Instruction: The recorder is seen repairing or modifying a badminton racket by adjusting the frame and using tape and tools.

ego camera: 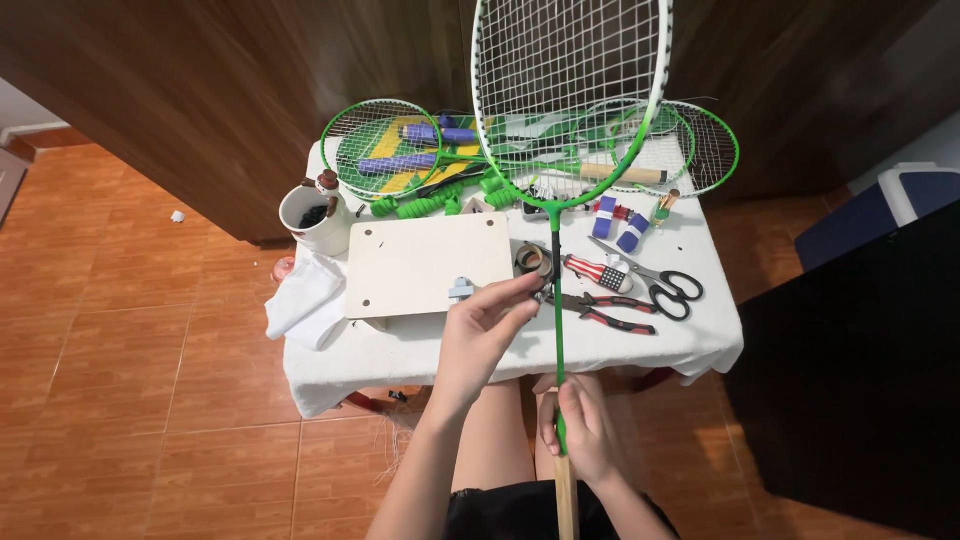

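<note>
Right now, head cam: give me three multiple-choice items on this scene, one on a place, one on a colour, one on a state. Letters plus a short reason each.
1. Where do the scissors lie?
A. on the table's right part, beside the pliers
B. on the floor
C. inside the white cup

2. What colour is the shaft of the held racket?
A. blue
B. green
C. red

3. What is the right hand doing?
A. lying flat on the board
B. hanging free
C. gripping the racket where shaft meets wooden handle

Key: 1 A, the scissors lie on the table next to the pliers. 2 B, the racket has a green shaft. 3 C, the right hand is closed around it; the left hand pinches near the shaft higher up.
</note>
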